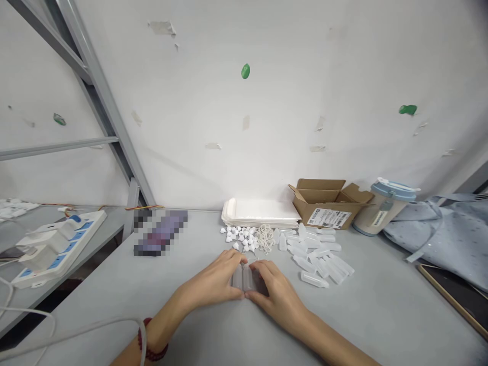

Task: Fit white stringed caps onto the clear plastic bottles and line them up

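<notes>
Here I see the left hand [215, 282] and right hand [278, 297] curled from either side around a bundle of vials [244, 277], fingers pressed on it, low over the grey table [381, 315]. Just beyond the fingertips lie white caps [241, 239], rubber bands [265, 238] and loose vials [318, 256]. Farther past the right hand stands an open cardboard box [328, 208]; I cannot tell its contents.

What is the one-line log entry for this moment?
left hand: clasps held vials | right hand: clasps same held vials | surface: grey table | behind: white caps, pale rubber bands, loose vials
</notes>
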Demonstrator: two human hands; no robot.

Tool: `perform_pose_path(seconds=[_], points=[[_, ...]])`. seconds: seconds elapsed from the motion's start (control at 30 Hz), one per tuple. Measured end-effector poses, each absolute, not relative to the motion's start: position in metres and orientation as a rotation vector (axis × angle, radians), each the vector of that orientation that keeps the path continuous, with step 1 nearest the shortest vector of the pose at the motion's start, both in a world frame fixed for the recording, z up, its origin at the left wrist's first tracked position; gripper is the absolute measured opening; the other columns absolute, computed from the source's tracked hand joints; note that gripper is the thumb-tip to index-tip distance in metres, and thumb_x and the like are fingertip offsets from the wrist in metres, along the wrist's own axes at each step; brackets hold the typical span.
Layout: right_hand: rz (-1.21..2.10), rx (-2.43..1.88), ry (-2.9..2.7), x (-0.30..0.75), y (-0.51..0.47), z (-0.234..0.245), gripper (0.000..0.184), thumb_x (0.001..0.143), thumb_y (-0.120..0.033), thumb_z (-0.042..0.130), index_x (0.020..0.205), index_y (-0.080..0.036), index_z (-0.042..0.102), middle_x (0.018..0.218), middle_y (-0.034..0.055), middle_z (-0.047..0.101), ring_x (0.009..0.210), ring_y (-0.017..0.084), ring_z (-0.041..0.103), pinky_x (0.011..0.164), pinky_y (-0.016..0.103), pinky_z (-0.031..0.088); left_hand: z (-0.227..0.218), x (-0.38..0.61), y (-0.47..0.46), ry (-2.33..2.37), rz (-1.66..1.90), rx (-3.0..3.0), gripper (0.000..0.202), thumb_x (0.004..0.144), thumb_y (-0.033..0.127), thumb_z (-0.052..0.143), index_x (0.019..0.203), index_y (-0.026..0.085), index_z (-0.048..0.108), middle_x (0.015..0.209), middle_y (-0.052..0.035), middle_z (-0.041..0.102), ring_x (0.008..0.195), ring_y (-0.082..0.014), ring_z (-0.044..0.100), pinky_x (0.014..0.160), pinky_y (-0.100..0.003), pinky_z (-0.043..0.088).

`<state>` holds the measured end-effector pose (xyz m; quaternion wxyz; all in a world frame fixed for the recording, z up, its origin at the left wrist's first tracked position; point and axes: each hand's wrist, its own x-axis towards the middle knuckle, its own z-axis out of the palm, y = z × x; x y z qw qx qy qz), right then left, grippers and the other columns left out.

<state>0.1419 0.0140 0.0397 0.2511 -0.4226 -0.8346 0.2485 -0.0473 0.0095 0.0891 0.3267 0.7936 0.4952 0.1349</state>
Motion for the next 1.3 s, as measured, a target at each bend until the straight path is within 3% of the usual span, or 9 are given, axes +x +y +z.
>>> perform_pose_path(seconds=[1.3], points=[[0.744,-1.125,-2.255,0.143,0.011,0.042,0.036,0.074,-0.012,0.057,0.109,-0.018,0.050,0.108,0.0088,0.056,0.099,0.024,0.051,0.083,0.036,0.043,0.078,-0.043,0.011,1.232,0.461,2.193,0.052,0.064,0.025,0.070,0.111,0.024,0.047,0.109,-0.0032,0.047,0.107,-0.0236,0.040,0.090,-0.034,0.038]])
